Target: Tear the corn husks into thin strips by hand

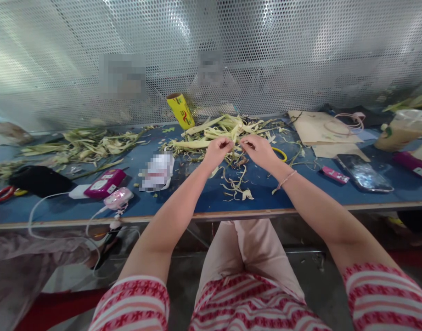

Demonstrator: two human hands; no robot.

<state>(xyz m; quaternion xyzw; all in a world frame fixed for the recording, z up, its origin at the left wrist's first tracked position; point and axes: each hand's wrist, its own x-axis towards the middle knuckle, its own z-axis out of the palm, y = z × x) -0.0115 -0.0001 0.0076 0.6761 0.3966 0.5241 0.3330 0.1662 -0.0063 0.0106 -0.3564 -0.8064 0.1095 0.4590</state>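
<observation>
Both of my hands are out over the blue table [204, 202], pinched together just short of the heap of husk strips [224, 131]. My left hand [216, 151] is curled, fingertips closed on a thin strip of husk [236, 146], and my right hand [261, 151] pinches the other end, so the strip runs left to right in the small gap between them. I cannot tell how much of it each hand covers. From my seat neither hand is nearer to it. Just beyond the knuckles the heap lies with its long leaves across the table, and torn scraps [236, 186] sit below the hands. Farther off are a yellow roll [181, 110] behind left, a phone [364, 172] to the right, and a pink device [105, 183] to the left.
</observation>
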